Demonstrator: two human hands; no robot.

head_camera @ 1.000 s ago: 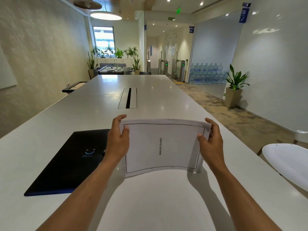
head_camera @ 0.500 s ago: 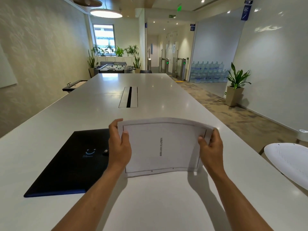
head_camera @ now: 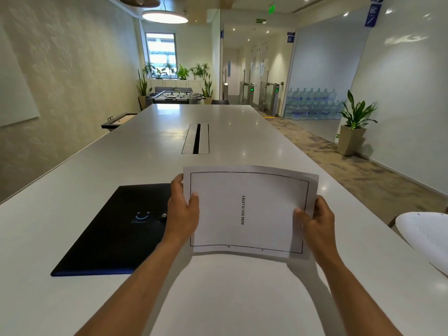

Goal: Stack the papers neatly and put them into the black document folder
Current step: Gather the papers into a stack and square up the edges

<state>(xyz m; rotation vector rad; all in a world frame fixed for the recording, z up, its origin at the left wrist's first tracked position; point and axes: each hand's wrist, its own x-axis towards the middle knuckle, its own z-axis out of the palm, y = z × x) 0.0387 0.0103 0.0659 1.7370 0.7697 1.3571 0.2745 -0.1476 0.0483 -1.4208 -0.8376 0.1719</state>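
Long white table (head_camera: 145, 154) in bright office, both hands – left hand (head_camera: 183, 214), right hand (head_camera: 316, 223) – gripping papers (head_camera: 247, 209), black folder (head_camera: 114, 231) beside

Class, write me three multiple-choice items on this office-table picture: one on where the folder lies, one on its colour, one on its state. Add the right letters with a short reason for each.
1. Where does the document folder lie?
A. On the table, by the left hand
B. By the right hand
C. Under the papers

2. What colour is the folder?
A. White
B. Red
C. Black

3. What state is the folder in?
A. Lying shut and flat
B. Open with papers inside
C. Held up in one hand

Answers:
1 A: it lies flat on the table beside the left hand.
2 C: its cover is black with a small pale logo.
3 A: its cover lies flat, while the papers are held between the left hand and the right hand.
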